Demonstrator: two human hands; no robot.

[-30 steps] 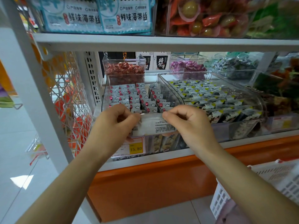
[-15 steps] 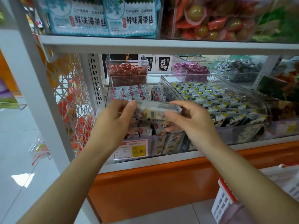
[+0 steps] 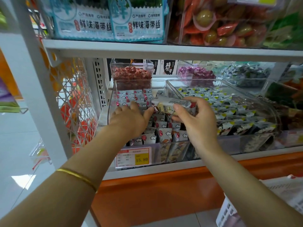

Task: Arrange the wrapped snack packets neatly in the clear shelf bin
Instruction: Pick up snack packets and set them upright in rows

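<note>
White shelving, orange base panel, glossy pale tiled floor.

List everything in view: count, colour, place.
clear shelf bin: 1, transparent, lower shelf, front left
snack packets: many, white-red, rows inside that bin
held packet: count unclear, whitish, above the bin
neighbour bin: 1, clear, to the right, holding black-yellow packets
price tag: 1, red-yellow, bin front
red candies: pile, rear bin
purple candies: pile, rear right
seaweed bags: 2, blue, upper shelf
basket: 1, white, lower right
bangle: 1, gold, left wrist
left hand: fingers flat on the packets
right hand: pinches the held packet
</note>
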